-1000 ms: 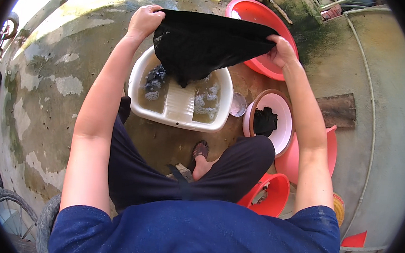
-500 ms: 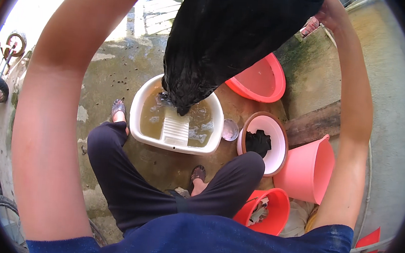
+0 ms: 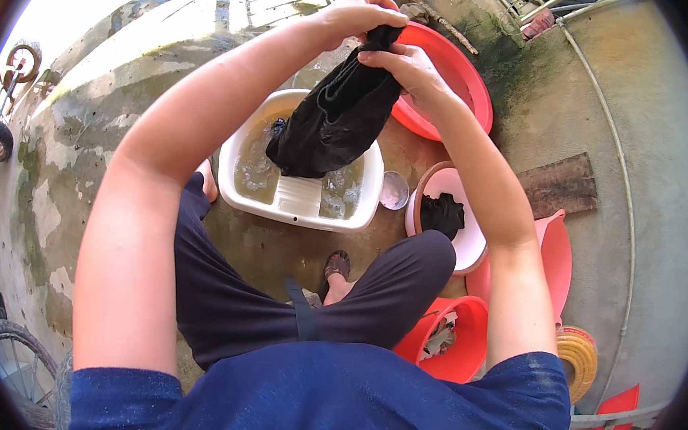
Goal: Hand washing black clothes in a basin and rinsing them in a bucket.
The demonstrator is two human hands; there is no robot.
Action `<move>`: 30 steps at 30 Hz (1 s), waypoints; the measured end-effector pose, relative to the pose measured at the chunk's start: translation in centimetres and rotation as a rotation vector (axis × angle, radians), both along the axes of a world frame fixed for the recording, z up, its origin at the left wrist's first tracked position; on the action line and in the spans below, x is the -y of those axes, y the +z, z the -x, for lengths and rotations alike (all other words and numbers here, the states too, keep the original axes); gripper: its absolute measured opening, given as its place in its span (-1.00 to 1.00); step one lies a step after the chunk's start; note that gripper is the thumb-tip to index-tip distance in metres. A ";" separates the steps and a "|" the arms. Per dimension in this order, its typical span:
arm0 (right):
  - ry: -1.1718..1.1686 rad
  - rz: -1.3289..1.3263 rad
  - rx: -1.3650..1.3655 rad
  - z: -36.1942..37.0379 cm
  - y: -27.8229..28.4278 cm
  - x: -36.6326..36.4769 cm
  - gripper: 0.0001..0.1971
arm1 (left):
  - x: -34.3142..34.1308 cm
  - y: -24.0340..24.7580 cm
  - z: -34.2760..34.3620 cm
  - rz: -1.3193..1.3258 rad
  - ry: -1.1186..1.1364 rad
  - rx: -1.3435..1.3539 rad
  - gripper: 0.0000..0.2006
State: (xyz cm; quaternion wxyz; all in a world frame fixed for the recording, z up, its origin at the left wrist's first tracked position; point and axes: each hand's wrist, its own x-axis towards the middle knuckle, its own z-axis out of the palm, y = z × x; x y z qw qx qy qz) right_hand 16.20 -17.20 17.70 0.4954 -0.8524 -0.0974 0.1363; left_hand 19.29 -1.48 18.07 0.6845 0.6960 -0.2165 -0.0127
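Note:
A wet black garment (image 3: 331, 125) hangs bunched from both my hands, its kind hidden by the folds. My left hand (image 3: 364, 14) is closed on its gathered top end. Just below and to the right, my right hand (image 3: 408, 68) pinches the same cloth. The lower end droops over a white washtub (image 3: 295, 216) and covers part of it. A ribbed washboard (image 3: 299, 196) is built into the tub, with murky, sudsy water (image 3: 342, 192) around it. Whether the cloth touches the water I cannot tell.
Right of the tub are a small metal bowl (image 3: 394, 191) and a pink basin (image 3: 470, 249) with dark cloth (image 3: 442, 215). A large red basin (image 3: 482, 105) lies beyond. Red bucket (image 3: 472, 338), wooden board (image 3: 558, 185) and yellow coil (image 3: 577, 359) line the wall side. A wheeled cart (image 3: 0, 119) stands left.
Both hands have come down and together, from wide apart and high up. The black garment went from spread out to gathered between them, hanging over the washtub.

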 end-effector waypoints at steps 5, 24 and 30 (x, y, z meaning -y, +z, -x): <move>-0.324 -0.641 -0.190 -1.4 -0.9 1.6 -0.86 | -4.3 -10.8 3.8 0.162 0.340 -0.046 -0.63; -0.547 -0.340 0.618 -1.2 23.9 9.1 -0.85 | -6.9 3.5 -2.2 0.261 0.629 0.424 -0.79; -0.159 -0.293 0.616 -1.5 30.6 9.8 -0.81 | -8.1 4.8 -6.3 0.604 0.376 0.379 -0.73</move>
